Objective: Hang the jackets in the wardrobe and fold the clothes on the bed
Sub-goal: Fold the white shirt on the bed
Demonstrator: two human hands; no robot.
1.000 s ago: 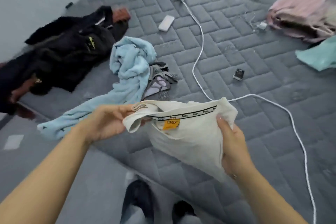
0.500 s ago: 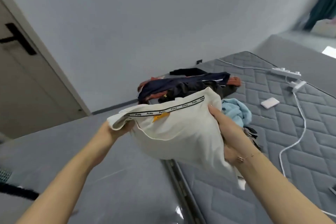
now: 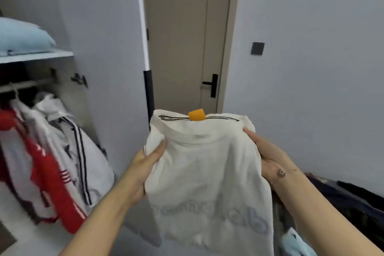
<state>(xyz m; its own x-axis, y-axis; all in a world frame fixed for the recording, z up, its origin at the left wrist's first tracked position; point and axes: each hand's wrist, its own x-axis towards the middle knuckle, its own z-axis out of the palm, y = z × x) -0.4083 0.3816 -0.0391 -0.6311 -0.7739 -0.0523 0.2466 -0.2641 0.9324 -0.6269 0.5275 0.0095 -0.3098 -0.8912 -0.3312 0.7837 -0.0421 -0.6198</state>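
Grey walls frame an open wardrobe [image 3: 62,56] on the left, where a blue pillow [image 3: 22,37] lies on the shelf and a red and white jacket [image 3: 47,162] hangs from the rail beside a white striped jacket [image 3: 76,151]. At centre stands a beige door [image 3: 187,37]. Before it, the left hand [image 3: 143,170] and right hand [image 3: 268,156] each clamp their grip on a side of a white shirt [image 3: 207,172] held up in the air. Dark clothes [image 3: 342,203] lie at the lower right.

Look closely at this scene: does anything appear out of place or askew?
Little stands out. The cream shirt, held by left hand and right hand, has its orange neck tag sticking up.
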